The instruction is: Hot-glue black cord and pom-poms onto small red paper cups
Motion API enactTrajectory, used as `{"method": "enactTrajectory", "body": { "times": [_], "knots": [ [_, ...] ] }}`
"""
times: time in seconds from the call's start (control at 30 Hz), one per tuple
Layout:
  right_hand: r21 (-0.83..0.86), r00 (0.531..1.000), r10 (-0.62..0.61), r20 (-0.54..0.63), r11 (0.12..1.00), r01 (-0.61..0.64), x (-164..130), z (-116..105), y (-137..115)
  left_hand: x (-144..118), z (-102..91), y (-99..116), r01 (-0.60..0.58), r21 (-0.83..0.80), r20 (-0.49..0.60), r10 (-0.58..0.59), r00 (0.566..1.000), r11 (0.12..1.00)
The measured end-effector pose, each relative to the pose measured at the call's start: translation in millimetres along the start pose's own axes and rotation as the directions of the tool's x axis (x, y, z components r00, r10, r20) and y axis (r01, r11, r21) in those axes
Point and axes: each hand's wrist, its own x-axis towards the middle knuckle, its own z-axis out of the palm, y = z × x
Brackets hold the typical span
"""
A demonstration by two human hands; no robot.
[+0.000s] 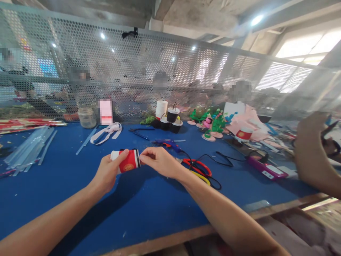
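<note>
Red paper cup (127, 161) w/ white base and black rim band, on its side, held above blue table (80, 199). Left hand (108, 172) wraps cup's base end, fingers curled round it. Right hand (160, 161) pinches rim end, fingertips closed. Red-handled scissors (198, 166) just right; blue glue gun (170, 144) behind.

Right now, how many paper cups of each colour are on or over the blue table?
Red and white cups: 2, one held sideways by the left hand and right hand, one standing at right.
Black cups: 3, clustered at the back.
White cup stacks: 1.
Total: 6
</note>
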Motion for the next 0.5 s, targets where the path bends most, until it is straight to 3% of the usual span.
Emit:
{"method": "enactTrajectory", "body": {
  "times": [0.5],
  "knots": [
    [-0.072, 1.000, 0.010, -0.005, 0.997, -0.010, -1.6, 4.1, 0.0, -0.9, -0.6, -3.8, -0.019, 0.057, 0.006, 0.018, 1.000, 0.998]
  ]
}}
